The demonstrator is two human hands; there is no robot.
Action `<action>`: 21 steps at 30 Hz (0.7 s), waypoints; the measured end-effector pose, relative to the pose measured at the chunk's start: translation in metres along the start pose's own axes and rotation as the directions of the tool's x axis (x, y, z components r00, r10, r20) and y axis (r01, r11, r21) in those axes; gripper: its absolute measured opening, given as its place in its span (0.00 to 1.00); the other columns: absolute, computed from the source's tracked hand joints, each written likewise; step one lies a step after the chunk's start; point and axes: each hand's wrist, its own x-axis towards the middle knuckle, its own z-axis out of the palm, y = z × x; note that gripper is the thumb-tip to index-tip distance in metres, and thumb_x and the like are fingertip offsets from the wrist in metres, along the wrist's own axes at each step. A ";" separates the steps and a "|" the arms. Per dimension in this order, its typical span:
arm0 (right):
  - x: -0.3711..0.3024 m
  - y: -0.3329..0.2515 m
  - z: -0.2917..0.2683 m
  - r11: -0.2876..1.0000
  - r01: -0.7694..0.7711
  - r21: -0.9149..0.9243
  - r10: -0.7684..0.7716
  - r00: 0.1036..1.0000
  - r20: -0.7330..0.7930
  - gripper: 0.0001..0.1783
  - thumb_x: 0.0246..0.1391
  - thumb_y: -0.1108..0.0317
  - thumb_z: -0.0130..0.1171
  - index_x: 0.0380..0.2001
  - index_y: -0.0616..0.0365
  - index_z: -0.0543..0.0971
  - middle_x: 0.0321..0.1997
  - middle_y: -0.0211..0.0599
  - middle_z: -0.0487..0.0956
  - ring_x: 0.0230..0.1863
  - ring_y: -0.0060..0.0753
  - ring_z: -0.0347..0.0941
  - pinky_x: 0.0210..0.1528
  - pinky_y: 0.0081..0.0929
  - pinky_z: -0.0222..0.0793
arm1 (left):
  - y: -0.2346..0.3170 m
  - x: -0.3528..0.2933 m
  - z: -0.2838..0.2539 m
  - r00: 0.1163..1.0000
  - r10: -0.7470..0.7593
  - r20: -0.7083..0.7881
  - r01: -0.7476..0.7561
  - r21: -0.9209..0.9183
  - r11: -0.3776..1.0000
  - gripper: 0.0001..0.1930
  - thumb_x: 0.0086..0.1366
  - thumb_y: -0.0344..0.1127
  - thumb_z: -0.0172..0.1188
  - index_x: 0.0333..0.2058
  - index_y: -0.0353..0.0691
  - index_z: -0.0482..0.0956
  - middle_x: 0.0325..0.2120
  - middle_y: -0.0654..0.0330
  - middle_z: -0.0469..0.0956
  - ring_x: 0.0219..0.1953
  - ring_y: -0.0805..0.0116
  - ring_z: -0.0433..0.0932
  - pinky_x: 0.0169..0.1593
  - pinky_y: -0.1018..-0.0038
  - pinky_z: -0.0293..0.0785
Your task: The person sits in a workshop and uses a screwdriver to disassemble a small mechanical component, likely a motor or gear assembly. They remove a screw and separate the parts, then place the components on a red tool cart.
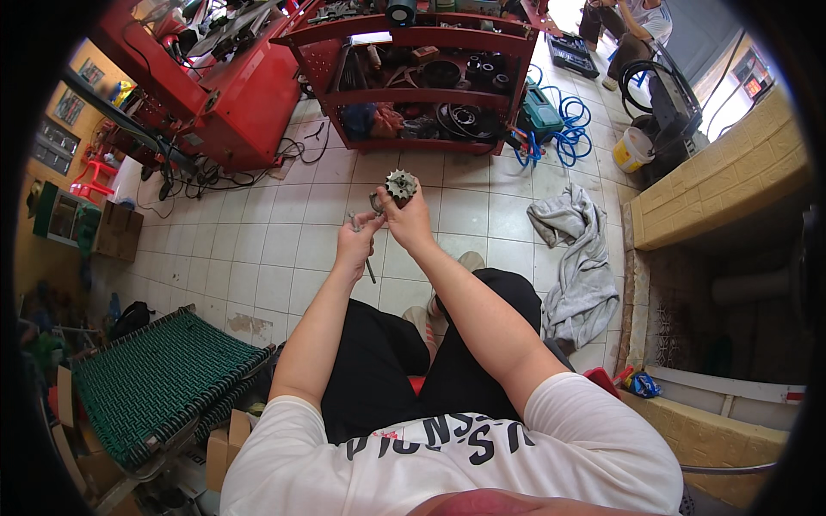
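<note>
Both my hands are held out in front of my knees, close together. My right hand (409,220) is closed around a round metal part with a toothed rim (401,184), its toothed face turned up. Closed too, my left hand (351,246) grips a slim metal rod-like tool (372,272); one end sticks out below the fist and a thicker end shows above the fingers. Between the hands, beside the toothed part, is a small curved metal piece (376,203). Which fingers bear it, I cannot tell.
A red shelf cart (413,146) with parts stands ahead, beside a red machine (249,112) with cables. Blue hose (571,129) lies coiled at right, near a white bucket (632,150). A grey cloth (585,275) lies on the tiles. A green woven seat (163,378) is left. Another person (645,26) sits far right.
</note>
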 end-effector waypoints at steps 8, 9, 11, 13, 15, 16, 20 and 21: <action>0.002 0.004 0.001 1.000 -0.009 0.000 0.009 1.000 0.001 0.32 0.57 0.49 0.69 0.53 0.60 0.70 0.43 0.39 0.83 0.45 0.31 0.80 0.47 0.30 0.74 | -0.014 0.009 0.000 0.956 0.284 -0.071 -0.271 0.150 0.951 0.13 0.63 0.34 0.70 0.41 0.41 0.75 0.23 0.75 0.69 0.18 0.87 0.61 0.19 0.84 0.55; 0.003 0.008 0.001 1.000 -0.004 -0.017 0.004 1.000 0.000 0.32 0.57 0.49 0.69 0.54 0.60 0.70 0.43 0.40 0.83 0.45 0.31 0.80 0.47 0.30 0.74 | -0.015 0.010 -0.001 0.955 0.290 -0.065 -0.277 0.156 0.948 0.14 0.62 0.34 0.71 0.41 0.41 0.75 0.23 0.75 0.69 0.18 0.87 0.61 0.19 0.84 0.55; 0.002 0.007 0.001 1.000 -0.018 -0.015 0.018 1.000 0.006 0.33 0.57 0.48 0.69 0.54 0.59 0.70 0.44 0.40 0.83 0.45 0.33 0.81 0.47 0.30 0.74 | -0.014 0.008 0.000 0.958 0.280 -0.066 -0.268 0.147 0.952 0.14 0.62 0.35 0.71 0.41 0.41 0.75 0.23 0.75 0.69 0.18 0.87 0.62 0.19 0.84 0.55; 0.002 0.006 0.001 1.000 -0.016 -0.015 0.016 1.000 0.004 0.33 0.57 0.48 0.69 0.54 0.59 0.70 0.44 0.40 0.83 0.45 0.33 0.81 0.47 0.30 0.74 | -0.013 0.007 0.001 0.965 0.250 -0.076 -0.240 0.116 0.964 0.14 0.62 0.35 0.71 0.42 0.41 0.76 0.23 0.75 0.69 0.18 0.87 0.62 0.19 0.84 0.54; 0.001 0.004 0.001 1.000 0.001 -0.018 -0.001 1.000 -0.005 0.33 0.57 0.48 0.69 0.54 0.59 0.70 0.44 0.40 0.83 0.45 0.32 0.80 0.47 0.30 0.74 | -0.011 0.007 -0.001 0.980 0.189 -0.065 -0.180 0.123 0.976 0.14 0.62 0.34 0.71 0.42 0.40 0.76 0.23 0.75 0.68 0.18 0.87 0.61 0.19 0.84 0.54; 0.001 0.003 0.001 1.000 -0.004 0.001 0.004 1.000 -0.002 0.33 0.57 0.48 0.69 0.54 0.59 0.70 0.43 0.40 0.83 0.45 0.32 0.80 0.47 0.30 0.74 | -0.011 0.007 -0.002 0.985 0.159 -0.060 -0.151 0.127 0.980 0.14 0.62 0.34 0.71 0.42 0.40 0.76 0.23 0.75 0.68 0.18 0.87 0.61 0.19 0.84 0.54; 0.002 0.005 0.001 0.999 -0.040 0.015 0.039 0.999 0.015 0.32 0.57 0.49 0.69 0.54 0.60 0.70 0.43 0.39 0.83 0.44 0.30 0.80 0.47 0.30 0.74 | -0.012 0.008 -0.002 0.958 0.282 -0.057 -0.267 0.190 0.945 0.14 0.62 0.34 0.71 0.42 0.39 0.77 0.23 0.76 0.67 0.20 0.87 0.61 0.22 0.85 0.55; 0.002 0.006 0.001 0.999 -0.053 0.004 0.052 0.998 0.020 0.32 0.57 0.49 0.69 0.54 0.60 0.70 0.43 0.39 0.83 0.44 0.30 0.80 0.46 0.30 0.74 | -0.012 0.007 -0.001 0.954 0.297 -0.054 -0.280 0.202 0.938 0.13 0.62 0.34 0.71 0.42 0.39 0.77 0.24 0.76 0.67 0.21 0.87 0.62 0.23 0.86 0.55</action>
